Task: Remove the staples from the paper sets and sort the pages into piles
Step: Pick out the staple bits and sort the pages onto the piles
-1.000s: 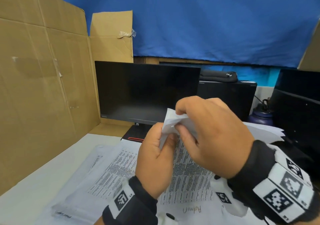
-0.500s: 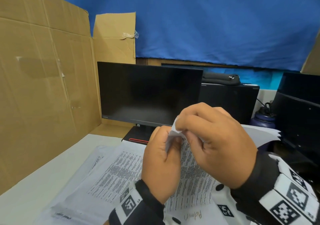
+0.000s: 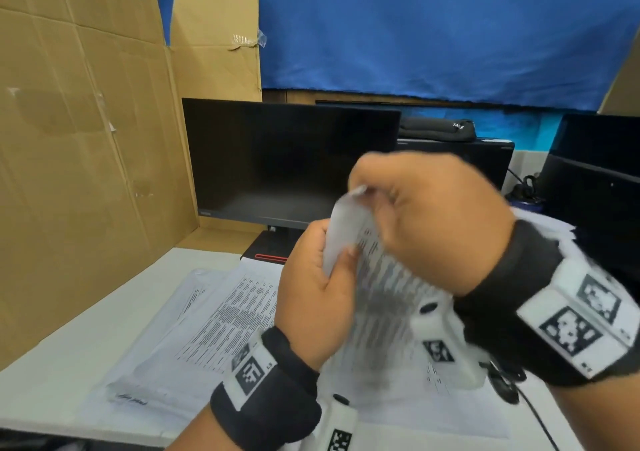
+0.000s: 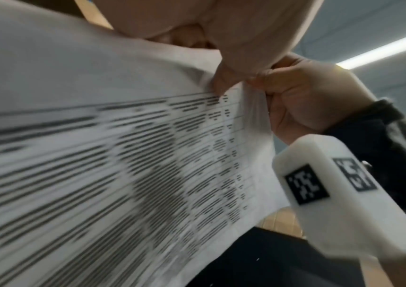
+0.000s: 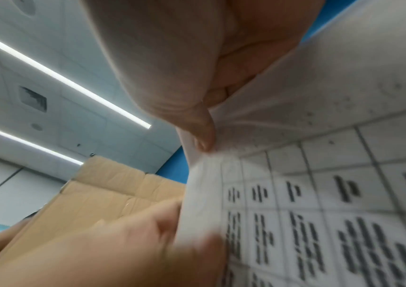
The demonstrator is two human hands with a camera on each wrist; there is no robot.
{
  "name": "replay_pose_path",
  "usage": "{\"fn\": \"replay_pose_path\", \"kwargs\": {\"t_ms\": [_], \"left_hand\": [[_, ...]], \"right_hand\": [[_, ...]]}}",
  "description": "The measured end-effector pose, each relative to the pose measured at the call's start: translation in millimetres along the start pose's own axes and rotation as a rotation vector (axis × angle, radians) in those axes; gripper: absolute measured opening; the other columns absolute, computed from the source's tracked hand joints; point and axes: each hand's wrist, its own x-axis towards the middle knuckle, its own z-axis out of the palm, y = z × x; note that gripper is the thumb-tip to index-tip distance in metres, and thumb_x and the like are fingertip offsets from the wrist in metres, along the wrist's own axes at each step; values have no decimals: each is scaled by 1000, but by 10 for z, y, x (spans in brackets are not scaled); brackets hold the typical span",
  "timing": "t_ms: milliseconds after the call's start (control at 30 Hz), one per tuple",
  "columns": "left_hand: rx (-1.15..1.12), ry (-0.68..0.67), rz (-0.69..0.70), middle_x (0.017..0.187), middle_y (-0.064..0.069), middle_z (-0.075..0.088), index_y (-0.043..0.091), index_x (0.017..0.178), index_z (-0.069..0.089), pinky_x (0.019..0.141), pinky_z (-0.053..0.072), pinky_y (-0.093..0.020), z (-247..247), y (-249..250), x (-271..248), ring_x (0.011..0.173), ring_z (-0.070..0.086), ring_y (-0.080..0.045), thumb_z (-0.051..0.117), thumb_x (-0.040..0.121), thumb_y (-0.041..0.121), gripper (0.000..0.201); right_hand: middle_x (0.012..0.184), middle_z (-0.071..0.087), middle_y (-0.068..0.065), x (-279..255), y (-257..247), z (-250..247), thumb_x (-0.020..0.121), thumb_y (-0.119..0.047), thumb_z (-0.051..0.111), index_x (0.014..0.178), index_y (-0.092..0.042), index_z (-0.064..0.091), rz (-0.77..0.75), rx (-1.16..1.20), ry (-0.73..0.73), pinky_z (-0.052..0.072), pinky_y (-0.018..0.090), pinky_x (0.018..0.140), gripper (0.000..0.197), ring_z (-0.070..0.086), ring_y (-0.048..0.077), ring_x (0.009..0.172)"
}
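Observation:
I hold a stapled paper set (image 3: 346, 232) of printed table pages up over the desk, by one corner. My left hand (image 3: 341, 256) pinches the corner from below, thumb against the sheets. My right hand (image 3: 367, 190) pinches the tip of the top sheet just above and pulls it up, so the corner is curled between the hands. In the right wrist view my right thumb (image 5: 197, 128) presses on the paper set (image 5: 319, 174). The left wrist view is filled by the paper set (image 4: 98, 155). I see no staple in any view.
Loose printed pages (image 3: 225, 312) lie spread on the white table (image 3: 86, 339) under my hands. A dark monitor (image 3: 291, 163) stands behind, cardboard panels (image 3: 86, 156) wall the left, and a second dark screen (image 3: 595, 180) is at the right. A black cable (image 3: 540, 423) trails at lower right.
My right hand has moved up and away from the left, drawing the top sheet's corner out. Both hands keep their pinch on the paper.

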Motion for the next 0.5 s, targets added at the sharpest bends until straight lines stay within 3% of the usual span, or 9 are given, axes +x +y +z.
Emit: {"fn": "replay_pose_path", "kwargs": {"t_ms": [100, 200, 300, 333, 400, 433, 500], "left_hand": [[192, -177, -95, 107, 19, 67, 41, 117, 51, 79, 56, -28, -128, -206, -114, 95, 64, 2, 55, 101, 21, 26], [257, -146, -246, 96, 22, 71, 35, 107, 61, 75, 53, -31, -319, -418, -184, 88, 66, 3, 59, 99, 21, 16], [-106, -50, -530, 117, 21, 67, 38, 125, 53, 79, 49, -22, -395, -522, -186, 110, 65, -3, 73, 93, 21, 41], [-209, -94, -604, 128, 17, 62, 36, 135, 46, 81, 48, -19, -374, -514, -184, 119, 61, -7, 79, 89, 22, 58], [-291, -234, -648, 142, 9, 54, 34, 149, 34, 85, 48, -17, -279, -502, -208, 131, 54, -12, 86, 78, 27, 88], [-341, -266, -644, 143, 8, 55, 32, 150, 37, 90, 50, -19, -222, -505, -221, 133, 54, -14, 85, 77, 26, 87], [-491, -181, -608, 137, 2, 66, 21, 139, 53, 103, 52, -37, -139, -451, -225, 127, 60, -17, 77, 88, 15, 57]], "right_hand": [[76, 64, 4, 2, 317, -203, 90, -21, 56, 94, -18, 65, 132, 27, 289, 51, 37, 69, 10, 60, 27, 74], [85, 66, -1, -88, 833, -400, 92, -26, 59, 96, -18, 66, 333, 144, 473, 47, 22, 76, 11, 59, 12, 79], [91, 71, 3, -235, 1175, -437, 84, -37, 60, 84, -33, 63, 566, 325, 643, 56, 46, 82, 5, 68, 24, 87], [88, 70, 6, -296, 1234, -388, 82, -37, 61, 78, -32, 62, 653, 396, 656, 56, 47, 80, 6, 68, 30, 87], [76, 60, 8, -476, 1234, -210, 79, -37, 60, 71, -26, 57, 843, 529, 539, 51, 42, 78, 14, 63, 43, 86], [77, 58, 8, -569, 1187, -77, 78, -37, 61, 71, -25, 56, 943, 667, 481, 48, 43, 79, 15, 61, 49, 94], [98, 63, 22, -778, 1133, 225, 81, -33, 62, 81, -20, 59, 1124, 1036, 462, 48, 46, 87, 14, 55, 53, 117]]}}
